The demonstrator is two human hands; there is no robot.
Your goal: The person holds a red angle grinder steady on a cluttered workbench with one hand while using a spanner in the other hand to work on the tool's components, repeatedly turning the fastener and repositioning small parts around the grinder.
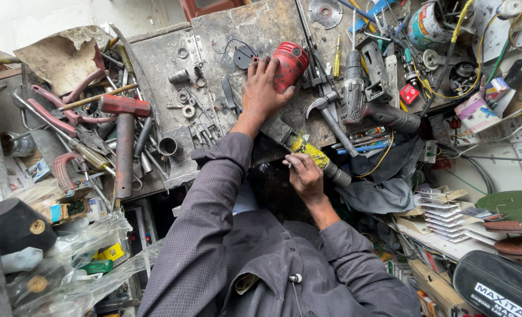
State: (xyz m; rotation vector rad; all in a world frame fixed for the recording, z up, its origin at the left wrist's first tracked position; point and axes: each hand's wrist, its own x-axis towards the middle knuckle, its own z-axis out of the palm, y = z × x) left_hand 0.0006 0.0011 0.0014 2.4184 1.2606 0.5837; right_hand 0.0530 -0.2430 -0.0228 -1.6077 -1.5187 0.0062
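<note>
Looking down from the head camera, a red plastic-bodied power tool with a dark metal front end and a yellow-and-black label near its neck (288,64) lies slantwise across the scarred grey metal workbench (255,29), its red rear housing toward the far side and its nose toward the person. It looks heavy and rigid, a motor casing that will not flex, with a smooth rounded red shell that could slip under an oily palm; the narrower dark waist between shell and label seems the surest place to grip. The left hand (262,94) reaches forward, arm nearly straight in a grey sleeve, fingers spread and laid flat against the red housing, pressing rather than wrapping. The right hand (304,176) is drawn in close, elbow bent, fingers curled about the labelled front end (whether they also pinch a small part there is unclear). A grey cordless drill (361,97) lies just beside, to the right.
</note>
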